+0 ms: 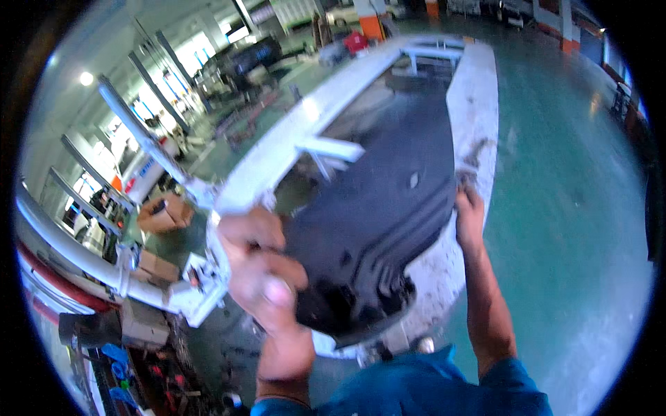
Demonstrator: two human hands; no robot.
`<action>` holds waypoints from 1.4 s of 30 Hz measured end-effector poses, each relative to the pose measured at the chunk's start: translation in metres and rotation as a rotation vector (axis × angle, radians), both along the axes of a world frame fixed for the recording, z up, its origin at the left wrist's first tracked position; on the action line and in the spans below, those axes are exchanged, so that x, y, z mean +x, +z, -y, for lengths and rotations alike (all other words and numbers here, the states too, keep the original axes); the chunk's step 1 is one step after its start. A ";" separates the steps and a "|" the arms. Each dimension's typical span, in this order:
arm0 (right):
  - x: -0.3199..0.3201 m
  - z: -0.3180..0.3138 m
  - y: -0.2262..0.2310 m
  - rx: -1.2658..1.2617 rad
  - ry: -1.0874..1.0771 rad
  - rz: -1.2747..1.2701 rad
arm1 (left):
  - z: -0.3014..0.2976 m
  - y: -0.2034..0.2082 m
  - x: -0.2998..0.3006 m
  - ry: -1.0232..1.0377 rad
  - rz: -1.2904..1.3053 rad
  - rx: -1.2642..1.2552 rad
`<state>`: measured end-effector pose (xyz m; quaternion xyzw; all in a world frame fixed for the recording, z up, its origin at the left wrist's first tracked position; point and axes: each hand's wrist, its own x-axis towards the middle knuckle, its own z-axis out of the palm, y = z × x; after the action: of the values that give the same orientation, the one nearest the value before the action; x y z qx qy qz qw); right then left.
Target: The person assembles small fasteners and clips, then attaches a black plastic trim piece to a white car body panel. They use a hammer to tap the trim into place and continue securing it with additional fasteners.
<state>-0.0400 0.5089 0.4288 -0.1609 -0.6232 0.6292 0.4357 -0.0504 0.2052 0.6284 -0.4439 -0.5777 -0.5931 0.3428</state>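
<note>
The left hand (pixel 267 267) curls its fingers tightly around the near left edge of a large black panel (pixel 388 184), while the right hand (pixel 470 216) grips its right edge. The panel lies over a long white frame (pixel 479 76); whether they touch cannot be told. An open cardboard box (pixel 164 213) sits left of the frame, green floor (pixel 569 180) to its right.

A: What's worn?
B: Teal-blue fabric top (pixel 395 385), near side. Right sleeve (pixel 515 390) matches, ends around the elbow; right forearm (pixel 487 305) bare.
A: Left?
B: Matching blue left sleeve (pixel 276 408), mostly out of view. Left hand (pixel 267 267), right hand (pixel 470 213) both bare.
</note>
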 end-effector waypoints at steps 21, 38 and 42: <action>-0.012 -0.002 -0.010 0.035 0.172 0.088 | 0.043 0.009 -0.049 0.283 -0.210 -0.332; 0.017 -0.011 0.036 0.093 0.057 -0.067 | 0.042 0.016 -0.032 0.019 -0.025 -0.301; 0.064 0.054 0.112 0.190 0.129 -0.236 | 0.035 0.012 -0.022 0.028 0.222 -0.212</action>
<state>0.0242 0.4546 0.5410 -0.0037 -0.6336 0.6085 0.4778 -0.0727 0.1698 0.6402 -0.4011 -0.6776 -0.5694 0.2361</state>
